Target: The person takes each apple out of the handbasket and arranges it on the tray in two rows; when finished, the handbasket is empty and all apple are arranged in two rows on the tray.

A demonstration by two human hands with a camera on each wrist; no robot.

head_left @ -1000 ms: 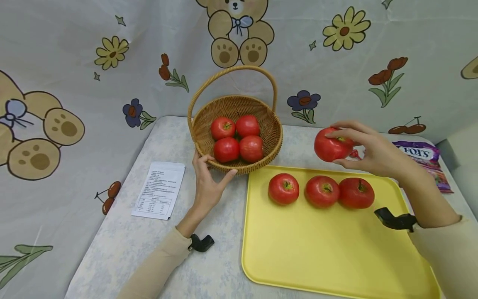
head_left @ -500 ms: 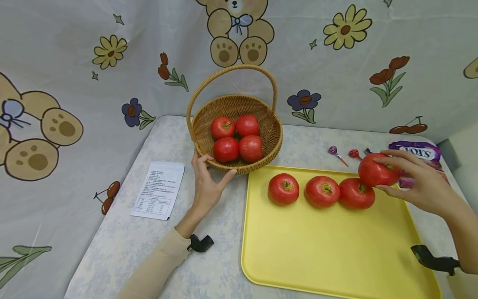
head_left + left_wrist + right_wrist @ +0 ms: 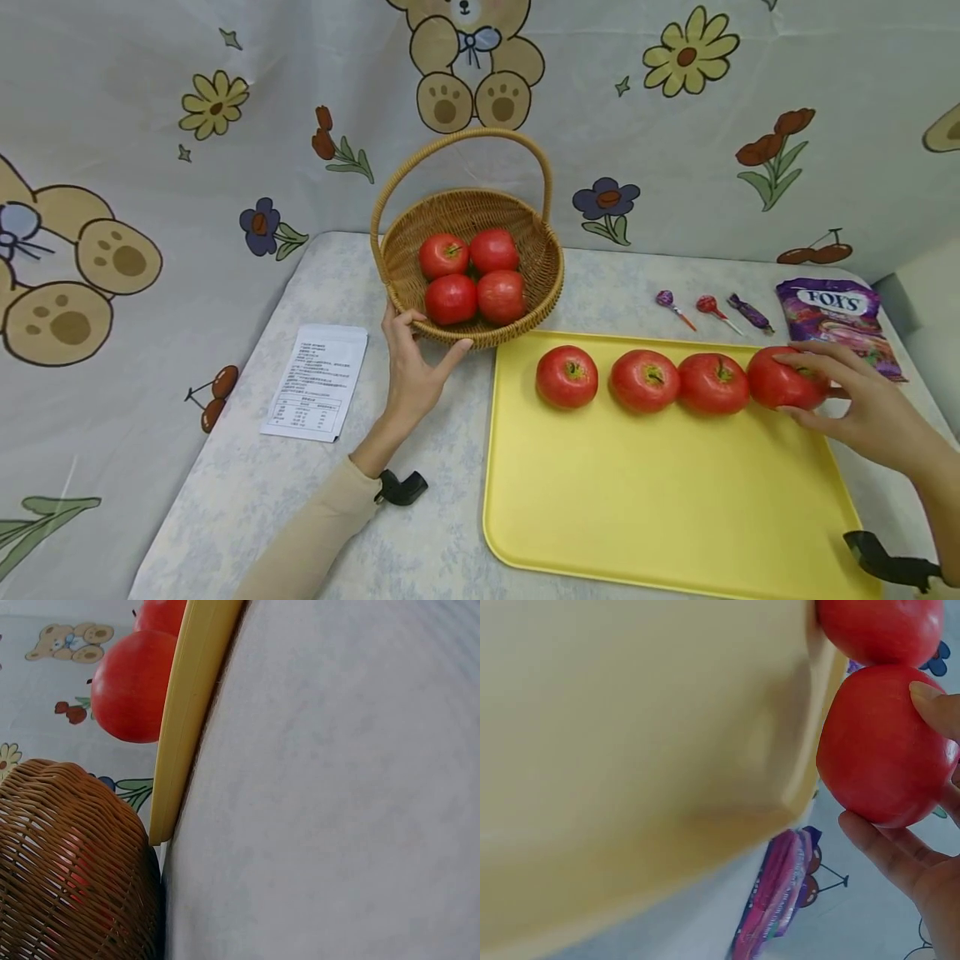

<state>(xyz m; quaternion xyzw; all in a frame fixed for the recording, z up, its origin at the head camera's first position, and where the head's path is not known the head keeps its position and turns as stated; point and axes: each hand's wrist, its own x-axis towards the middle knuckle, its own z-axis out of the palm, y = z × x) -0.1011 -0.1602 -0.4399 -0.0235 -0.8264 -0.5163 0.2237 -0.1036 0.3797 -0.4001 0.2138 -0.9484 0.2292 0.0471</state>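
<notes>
My right hand grips a red apple between thumb and fingers at the far right end of the yellow tray. In the right wrist view this apple sits against its neighbour, the thumb on one side and fingertips on the other. Three more apples, among them one at the left end, stand along the tray's back. My left hand holds the front left rim of a wicker basket, thumb spread along its front. The basket leans toward me with several apples inside.
Behind the tray lie a purple lollipop, a red lollipop, a wrapped candy and a purple candy bag. A white printed packet lies at the left. A patterned cloth hangs behind the table.
My right hand has carried its apple rightward and down to the right end of the apple row, uncovering the sweets and candy bag. The left hand keeps its hold on the basket.
</notes>
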